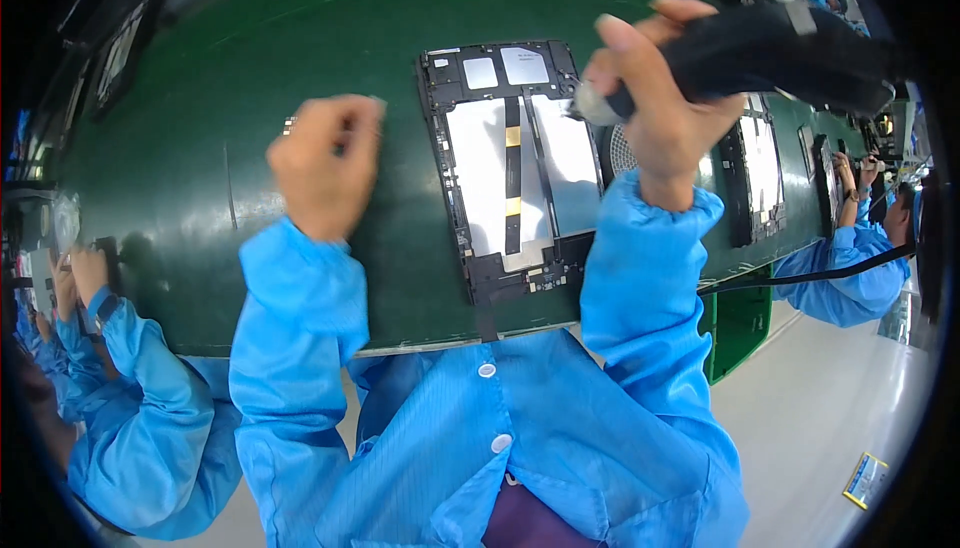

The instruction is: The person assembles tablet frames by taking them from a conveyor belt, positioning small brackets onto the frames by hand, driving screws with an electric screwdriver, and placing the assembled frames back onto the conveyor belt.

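An opened tablet (575,163) lies on the green bench in front of me, its silver battery plates, black flex cable with gold patches and circuit board exposed. My right hand (665,113) is wrapped round a black electric screwdriver (765,53), held tilted above the tablet's right edge. Its whitish rounded nose points left, near the upper right of the frame; whether the tip touches is unclear. Left of the tablet, apart from it, my left hand (325,163) is raised with curled fingers. Small shiny bits show at its outer edge; what it holds is hidden.
Another opened tablet (760,168) lies to the right, beyond a perforated round disc (622,151). A black cord (810,276) crosses the bench edge near a green crate (740,333). Co-workers in blue sleeves sit left (150,398) and right (850,273). Another device (125,53) lies far left.
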Demonstrator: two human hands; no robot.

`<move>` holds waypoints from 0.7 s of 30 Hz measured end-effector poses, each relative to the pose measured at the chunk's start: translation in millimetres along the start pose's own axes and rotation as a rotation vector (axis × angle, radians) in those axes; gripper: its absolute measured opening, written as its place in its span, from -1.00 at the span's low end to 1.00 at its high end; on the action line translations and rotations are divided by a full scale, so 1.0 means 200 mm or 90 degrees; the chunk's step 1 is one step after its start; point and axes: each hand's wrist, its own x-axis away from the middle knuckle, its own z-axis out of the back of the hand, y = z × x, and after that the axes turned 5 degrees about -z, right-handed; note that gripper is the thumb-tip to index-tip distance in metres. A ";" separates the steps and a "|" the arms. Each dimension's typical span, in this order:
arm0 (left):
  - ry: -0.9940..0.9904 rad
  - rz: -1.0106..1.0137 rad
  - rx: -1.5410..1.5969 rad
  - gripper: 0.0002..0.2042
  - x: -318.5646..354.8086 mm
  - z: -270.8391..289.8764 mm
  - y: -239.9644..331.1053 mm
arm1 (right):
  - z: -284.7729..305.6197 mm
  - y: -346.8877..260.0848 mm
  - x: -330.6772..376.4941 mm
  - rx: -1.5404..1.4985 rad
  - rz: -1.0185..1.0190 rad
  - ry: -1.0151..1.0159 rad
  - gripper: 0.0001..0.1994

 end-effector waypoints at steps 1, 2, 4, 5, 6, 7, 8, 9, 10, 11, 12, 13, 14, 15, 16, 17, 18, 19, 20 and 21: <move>-0.055 -0.054 0.063 -0.92 0.05 -0.02 0.10 | 0.06 0.00 0.02 0.002 -0.031 0.028 -0.72; -0.176 -0.255 0.030 -0.83 0.13 -0.04 0.16 | 0.11 -0.01 0.04 0.007 -0.062 0.055 -0.71; -0.303 -0.308 0.138 -0.59 0.29 -0.09 0.36 | 0.17 -0.02 0.06 0.000 -0.089 0.086 -0.70; -0.370 -0.290 0.151 -0.52 0.33 -0.08 0.43 | 0.19 -0.02 0.07 -0.009 -0.112 0.115 -0.69; -0.373 -0.289 0.145 -0.52 0.36 -0.09 0.45 | 0.20 -0.03 0.08 -0.015 -0.113 0.117 -0.69; -0.365 -0.281 0.098 -0.50 0.39 -0.11 0.43 | 0.21 -0.03 0.08 -0.006 -0.119 0.116 -0.68; -0.357 -0.275 0.050 -0.47 0.41 -0.12 0.42 | 0.21 -0.03 0.09 0.003 -0.123 0.117 -0.68; -0.347 -0.255 0.032 -0.48 0.42 -0.12 0.41 | 0.22 -0.03 0.09 -0.011 -0.115 0.105 -0.68; -0.348 -0.263 0.023 -0.48 0.40 -0.12 0.39 | 0.22 -0.03 0.10 -0.018 -0.107 0.111 -0.68; -0.327 -0.235 -0.011 -0.48 0.38 -0.12 0.35 | 0.22 -0.03 0.11 -0.014 -0.123 0.108 -0.68; -0.306 -0.208 -0.044 -0.49 0.34 -0.11 0.32 | 0.22 -0.03 0.11 -0.011 -0.139 0.104 -0.67; -0.279 -0.199 -0.067 -0.50 0.29 -0.11 0.29 | 0.21 -0.03 0.12 -0.027 -0.139 0.104 -0.67; -0.267 -0.179 -0.088 -0.50 0.23 -0.11 0.25 | 0.20 -0.03 0.13 -0.032 -0.132 0.113 -0.67; -0.267 -0.170 -0.110 -0.51 0.16 -0.12 0.22 | 0.20 -0.03 0.14 -0.043 -0.168 0.094 -0.66; -0.269 -0.164 -0.124 -0.52 0.09 -0.14 0.17 | 0.21 -0.03 0.16 -0.047 -0.205 0.078 -0.66; -0.283 -0.170 -0.164 -0.53 0.02 -0.14 0.14 | 0.20 -0.03 0.17 -0.062 -0.228 0.062 -0.65; -0.297 -0.178 -0.203 -0.54 -0.07 -0.14 0.10 | 0.20 -0.06 0.18 -0.020 -0.262 0.035 -0.61; -0.316 -0.163 -0.242 -0.56 -0.15 -0.14 0.06 | 0.19 -0.05 0.19 -0.037 -0.269 0.022 -0.61; -0.331 -0.149 -0.286 -0.58 -0.24 -0.13 0.03 | 0.18 -0.04 0.20 -0.060 -0.272 0.007 -0.61; -0.310 -0.135 -0.307 -0.59 -0.32 -0.12 -0.01 | 0.18 -0.03 0.21 -0.065 -0.261 0.019 -0.61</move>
